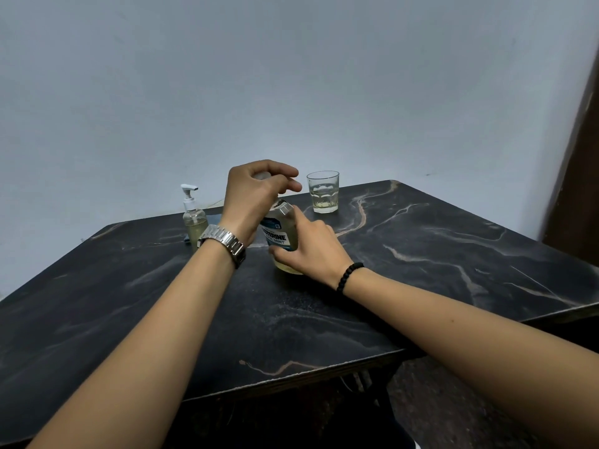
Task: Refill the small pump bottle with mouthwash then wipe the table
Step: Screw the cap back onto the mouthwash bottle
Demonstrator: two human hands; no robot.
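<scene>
The small pump bottle (pixel 194 218) stands upright near the far left corner of the dark marbled table (pixel 421 254), its white pump head on and pale yellowish liquid filling its lower part; a dark flat object (pixel 212 218), partly hidden, lies just behind it. Just right of it, the left hand (pixel 256 192), with a metal watch (pixel 223 243) on its wrist, is raised over the mouthwash bottle (pixel 280 236), fingers curled around a pale object at the bottle top; the object is mostly hidden and whether it is the cap cannot be told. The mouthwash bottle stands at the middle of the far half of the table, tilted slightly, with a blue label and yellowish liquid at its base. The right hand (pixel 311 251), with a black bead bracelet (pixel 348 277) on its wrist, grips the bottle body from the right side, fingers wrapped around the lower label area. Farther right, near the far edge, a clear glass tumbler (pixel 323 191) stands upright, apart from both hands, holding a shallow layer of pale liquid.
</scene>
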